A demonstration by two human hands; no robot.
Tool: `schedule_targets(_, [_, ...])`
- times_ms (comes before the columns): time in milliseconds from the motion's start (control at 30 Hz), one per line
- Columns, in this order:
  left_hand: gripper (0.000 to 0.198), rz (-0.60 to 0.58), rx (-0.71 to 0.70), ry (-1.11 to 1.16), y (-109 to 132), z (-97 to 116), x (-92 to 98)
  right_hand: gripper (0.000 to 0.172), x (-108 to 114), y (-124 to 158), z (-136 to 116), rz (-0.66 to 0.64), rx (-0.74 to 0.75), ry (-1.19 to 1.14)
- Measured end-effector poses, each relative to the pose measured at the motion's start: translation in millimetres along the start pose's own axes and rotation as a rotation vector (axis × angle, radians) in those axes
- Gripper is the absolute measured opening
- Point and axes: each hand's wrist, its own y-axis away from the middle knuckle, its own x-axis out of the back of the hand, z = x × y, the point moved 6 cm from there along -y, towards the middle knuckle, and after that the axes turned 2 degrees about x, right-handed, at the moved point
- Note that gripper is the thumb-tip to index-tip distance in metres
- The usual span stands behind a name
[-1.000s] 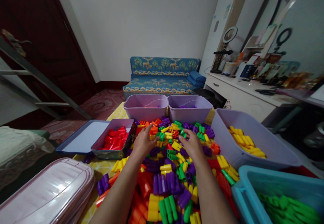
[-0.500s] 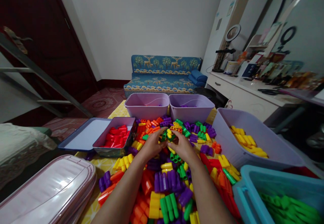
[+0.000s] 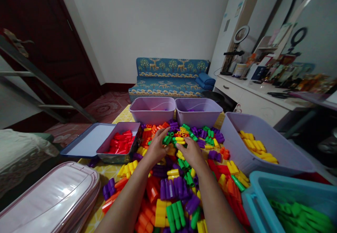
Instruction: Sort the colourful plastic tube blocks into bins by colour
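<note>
A heap of coloured plastic tube blocks (image 3: pixel 173 183) in purple, green, yellow, orange and red covers the table in front of me. My left hand (image 3: pixel 156 148) lies on the heap with its fingers stretched forward, the tips touching green and orange blocks. My right hand (image 3: pixel 191 151) rests beside it, a little apart. Its fingers bend down onto yellow and green blocks, and what lies under them is hidden.
Two lilac bins (image 3: pixel 152 115) (image 3: pixel 198 117) stand at the back. A large lilac bin (image 3: pixel 234 134) with yellow blocks is at the right, a blue bin (image 3: pixel 252 198) with green blocks near right. A tin (image 3: pixel 116 157) of red blocks, its lid (image 3: pixel 86 141) and a pink case (image 3: pixel 47 198) are at the left.
My hands came together over the middle of the heap half a second ago. They have since drawn slightly apart and settled on the blocks, the left fingers reaching further forward.
</note>
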Motion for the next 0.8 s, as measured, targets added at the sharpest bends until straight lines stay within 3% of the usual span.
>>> schedule_targets(67, [0.071, 0.041, -0.009, -0.017, -0.2, 1.5, 2.8, 0.025, 3.8, 0.7, 0.0, 0.007, -0.051, 0.017])
schedule_targets(233, [0.033, 0.001, 0.059, -0.038, -0.8, 5.2, 5.9, 0.021, 4.3, 2.8, 1.3, -0.056, -0.103, 0.021])
schedule_targets(400, [0.048, -0.167, 0.158, 0.32, -1.1, 3.3, -4.4, 0.019, 0.1, 1.2, 8.4, 0.013, -0.134, -0.344])
schedule_targets(533, [0.056, -0.123, 0.235, 0.537, -2.9, -4.2, -9.1, 0.026, -7.8, 0.8, 7.7, -0.023, -0.142, -0.629])
schedule_targets(667, [0.056, -0.128, 0.302, 0.675, -3.1, -11.6, -10.2, 0.035, -2.3, 2.1, 2.4, -0.01, -0.12, -0.496])
schedule_targets(800, [0.05, -0.159, 0.331, 0.485, -0.9, -25.5, -3.4, 0.028, 10.7, 3.2, 2.8, 0.02, -0.081, -0.182])
